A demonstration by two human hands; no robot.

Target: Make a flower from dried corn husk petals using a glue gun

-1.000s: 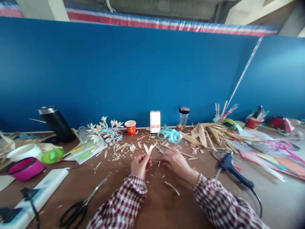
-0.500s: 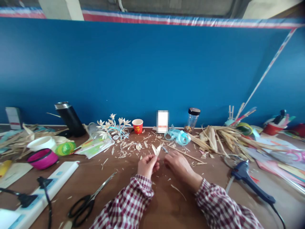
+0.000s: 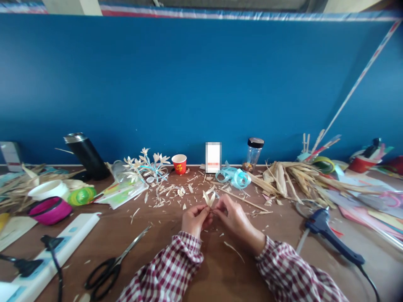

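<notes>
Between thumb and fingers, my left hand pinches the base of a small corn husk flower, its pale pointed petals spread upward. My right hand is close against it on the right, thumb and forefinger pinched near the flower's base. Whatever lies between those right fingertips is too small to make out. Pale husk scraps litter the brown table beyond both hands. Finished-looking husk flowers on blue stems lie in a cluster at the back left.
Black-handled scissors and a white power strip lie on the left. On the right are a blue glue gun and a heap of dried husks. A red paper cup, light blue ribbon and lidded jar stand along the back.
My right hand has risen from the table and moved left to the flower's base. The left hand keeps its pinch on the flower. The view has shifted slightly.
</notes>
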